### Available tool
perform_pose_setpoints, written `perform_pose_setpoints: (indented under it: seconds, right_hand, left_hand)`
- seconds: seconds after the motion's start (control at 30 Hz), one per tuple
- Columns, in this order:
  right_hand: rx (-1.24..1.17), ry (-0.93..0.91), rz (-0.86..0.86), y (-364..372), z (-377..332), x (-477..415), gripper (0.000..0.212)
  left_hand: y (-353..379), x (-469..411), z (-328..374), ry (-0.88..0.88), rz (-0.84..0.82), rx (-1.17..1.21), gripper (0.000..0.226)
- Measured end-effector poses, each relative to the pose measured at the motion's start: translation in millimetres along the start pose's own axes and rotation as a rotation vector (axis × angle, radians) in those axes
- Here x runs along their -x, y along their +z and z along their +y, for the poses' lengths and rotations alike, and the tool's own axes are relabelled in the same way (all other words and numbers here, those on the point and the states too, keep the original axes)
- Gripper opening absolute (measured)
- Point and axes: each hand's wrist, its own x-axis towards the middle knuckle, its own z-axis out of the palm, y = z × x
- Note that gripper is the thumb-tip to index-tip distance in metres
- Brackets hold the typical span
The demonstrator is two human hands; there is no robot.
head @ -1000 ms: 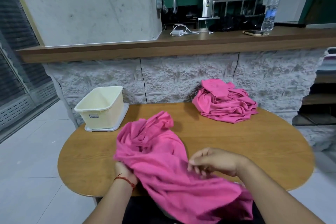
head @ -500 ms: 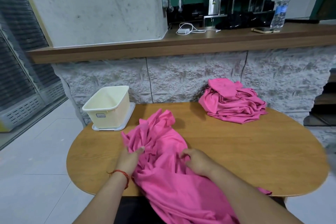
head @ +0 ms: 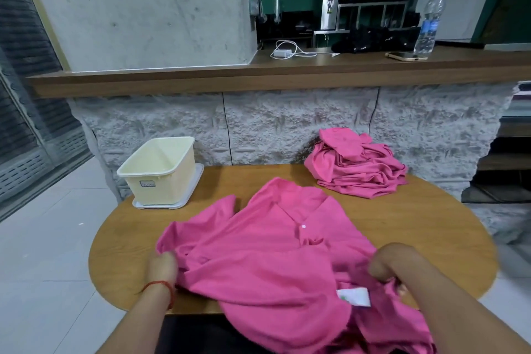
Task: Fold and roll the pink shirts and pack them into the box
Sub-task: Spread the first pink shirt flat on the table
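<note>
A pink polo shirt (head: 267, 256) lies spread front-up on the oval wooden table (head: 416, 227), collar toward the far side, its lower part hanging over the near edge. My left hand (head: 161, 267) grips the shirt's left side near a sleeve. My right hand (head: 388, 267) grips bunched fabric at the right, beside a white label (head: 354, 297). A pile of pink shirts (head: 356, 171) sits at the table's far right. The cream plastic box (head: 159, 171) stands open and empty-looking at the far left, on its white lid.
A grey stone wall with a wooden counter (head: 287, 72) rises right behind the table. On the counter are a water bottle (head: 429, 23), a phone (head: 405, 56) and a white charger cable (head: 287, 52). Tiled floor lies to the left.
The crumpled shirt has been pulled open and spread flat, collar and button placket now showing. My hands moved apart to its left and right sides.
</note>
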Motion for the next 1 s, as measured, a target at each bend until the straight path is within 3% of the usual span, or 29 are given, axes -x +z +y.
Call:
perform_pose_setpoints:
  seconds: [0.07,0.17,0.23,0.3,0.37,0.43,0.5,0.6,0.73,0.8,1.0]
  right_hand:
    - [0.003,0.061,0.113,-5.7,-3.8,3.5,0.026]
    - [0.066,0.103,0.28,-14.5,-25.0,4.5,0.035]
    - [0.053,-0.02,0.43,-17.3,-43.0,1.8,0.042]
    - [-0.043,-0.319,0.634,-16.0,-62.3,1.0,0.042]
    - [-0.195,-0.561,0.749,-10.2,-84.4,1.2,0.049]
    - [-0.282,-0.601,0.682,-4.5,-104.7,-0.4,0.057]
    - [-0.242,-0.558,0.613,1.5,-114.1,-7.9,0.051]
    - [-0.277,-0.419,0.64,3.0,-102.5,-16.4,0.027]
    - [-0.204,-0.245,0.628,8.2,-48.0,-32.0,0.034]
    - [-0.207,-0.146,0.65,11.3,-15.5,-40.2,0.035]
    - [-0.45,0.154,0.769,10.0,58.9,-41.6,0.04]
  left_hand:
    - [-14.5,-8.4,-4.0,0.089,0.115,-0.106,0.033]
    - [-20.2,-15.2,-6.9,0.144,0.161,-0.271,0.041]
    - [-14.1,-17.3,-11.9,0.258,0.21,-0.59,0.073]
    - [-1.8,-8.7,-6.9,0.531,0.201,-0.94,0.09]
    - [20.7,5.6,2.7,0.764,-0.042,-0.964,0.065]
    - [43.6,23.5,5.8,0.695,-0.363,-0.904,0.038]
    - [61.6,32.3,0.5,0.621,-0.561,-1.073,0.055]
    - [64.6,27.1,-8.1,0.57,-0.62,-1.203,0.084]
    - [40.3,2.5,-10.6,0.516,-0.633,-1.291,0.123]
    - [28.8,-9.6,-12.2,0.521,-0.621,-1.366,0.126]
    - [6.1,-27.5,-7.3,0.457,-0.552,-1.465,0.105]
